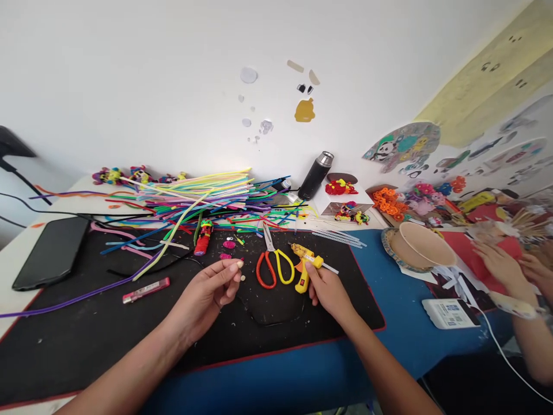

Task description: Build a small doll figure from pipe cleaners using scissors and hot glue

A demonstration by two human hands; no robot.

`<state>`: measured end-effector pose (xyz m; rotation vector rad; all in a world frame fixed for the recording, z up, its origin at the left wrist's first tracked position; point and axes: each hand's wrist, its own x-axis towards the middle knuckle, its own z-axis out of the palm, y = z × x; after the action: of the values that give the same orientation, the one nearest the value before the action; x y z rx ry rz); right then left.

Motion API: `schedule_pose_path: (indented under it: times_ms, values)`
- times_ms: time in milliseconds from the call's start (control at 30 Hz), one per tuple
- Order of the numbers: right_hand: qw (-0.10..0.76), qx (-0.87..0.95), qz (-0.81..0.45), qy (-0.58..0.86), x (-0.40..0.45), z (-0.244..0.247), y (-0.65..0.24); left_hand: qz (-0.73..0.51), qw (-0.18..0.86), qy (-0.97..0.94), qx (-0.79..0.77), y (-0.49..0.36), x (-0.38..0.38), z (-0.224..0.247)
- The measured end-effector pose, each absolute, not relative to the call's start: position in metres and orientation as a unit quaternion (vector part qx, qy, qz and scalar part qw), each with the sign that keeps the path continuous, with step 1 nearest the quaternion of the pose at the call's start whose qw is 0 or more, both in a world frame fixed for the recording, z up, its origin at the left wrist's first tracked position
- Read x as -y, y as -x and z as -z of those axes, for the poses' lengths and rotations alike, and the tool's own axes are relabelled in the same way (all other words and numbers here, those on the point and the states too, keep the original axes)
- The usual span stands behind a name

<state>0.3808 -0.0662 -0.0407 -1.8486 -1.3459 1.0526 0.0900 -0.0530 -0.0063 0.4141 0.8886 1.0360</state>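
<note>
Between the thumb and fingertips of my left hand is a small pale yellow piece, too small to name further. Another pale bit shows just below those fingertips. My right hand is closed on a yellow hot glue gun; its nozzle points to the upper left and a glue stick sticks out of its back. Scissors with one red and one yellow handle lie between my hands, blades pointing away. Beyond my left hand are small magenta pieces and a red pipe-cleaner figure.
A pile of pipe cleaners runs along the wall. A phone and a red-and-clear cutter-like tool lie left. A black flask, glue sticks, a bowl and a power bank are right, near another person's hands.
</note>
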Motion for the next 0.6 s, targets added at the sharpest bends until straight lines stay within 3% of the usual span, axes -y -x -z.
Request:
schedule_pose_path:
  times_ms: [100, 367, 600]
  values:
    - [0.303, 0.532, -0.363, 0.702, 0.074, 0.038, -0.384, -0.470, 0.764, -0.185, -0.402, -0.091, 0.052, 0.008]
    - [0.336, 0.469, -0.498, 0.647, 0.095, 0.037, -0.348, -0.455, 0.775, -0.165, -0.406, -0.093, 0.052, 0.014]
    - [0.418, 0.554, -0.442, 0.568, 0.083, 0.024, -0.298, -0.437, 0.795, -0.146, -0.395, -0.097, 0.056, 0.016]
